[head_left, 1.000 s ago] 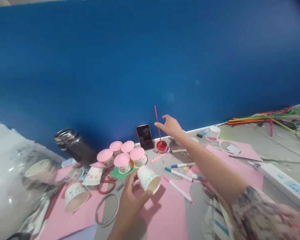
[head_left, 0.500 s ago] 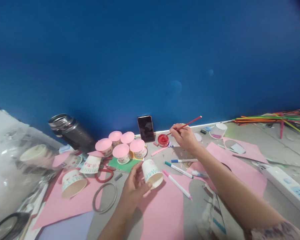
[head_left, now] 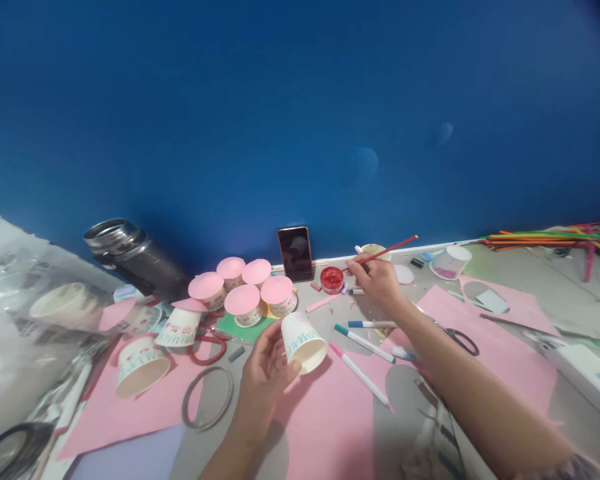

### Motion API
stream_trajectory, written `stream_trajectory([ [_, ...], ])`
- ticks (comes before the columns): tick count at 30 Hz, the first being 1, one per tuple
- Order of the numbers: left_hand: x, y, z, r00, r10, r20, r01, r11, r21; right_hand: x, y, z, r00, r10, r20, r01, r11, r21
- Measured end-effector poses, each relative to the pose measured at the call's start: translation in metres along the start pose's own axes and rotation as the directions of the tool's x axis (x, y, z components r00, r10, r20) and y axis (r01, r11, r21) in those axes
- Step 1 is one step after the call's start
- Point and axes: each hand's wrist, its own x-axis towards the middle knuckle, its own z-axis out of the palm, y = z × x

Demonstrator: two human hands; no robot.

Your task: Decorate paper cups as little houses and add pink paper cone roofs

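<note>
In my left hand [head_left: 267,360] is a white paper cup [head_left: 300,333], tilted with its open mouth toward me and a teal zigzag drawn round its side. My fingers close round its left side. My right hand [head_left: 377,277] grips a thin red paintbrush [head_left: 393,248]; the brush's lower end points down to the left, beside a small round pot of red paint [head_left: 332,280]. Whether its tip touches the pot, I cannot tell. Behind the pot a phone [head_left: 296,253] leans on the wall. Several decorated cups topped with pink paper discs [head_left: 243,301] cluster to the left.
Pink paper sheets [head_left: 330,427] cover parts of the table. Markers [head_left: 363,377] lie right of the cup. A roll of tape [head_left: 185,400], red-handled scissors [head_left: 220,350] and a dark flask [head_left: 145,263] are at left. Pipe cleaners [head_left: 535,239] and a power strip [head_left: 590,373] are at right.
My right hand has drawn the brush slightly to the right, its lower end leaving the middle of the paint pot. The left hand still holds the cup. The view has shifted slightly.
</note>
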Motion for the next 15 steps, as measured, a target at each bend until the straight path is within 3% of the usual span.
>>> stream_trajectory([
  [5,-0.001,-0.003,-0.002,1.0,-0.021,0.004,0.021,1.0,0.001,-0.001,0.003,0.004,0.997,-0.001,-0.075,-0.002,0.999,-0.032],
  [10,-0.005,-0.005,0.007,1.0,0.0,-0.007,0.0,0.993,-0.117,0.0,0.002,-0.005,0.999,-0.019,-0.04,0.017,0.999,-0.036],
  [15,-0.003,-0.006,0.005,0.998,-0.002,0.07,0.011,0.992,-0.126,0.002,0.0,-0.016,0.997,0.001,-0.073,-0.004,1.0,-0.03],
])
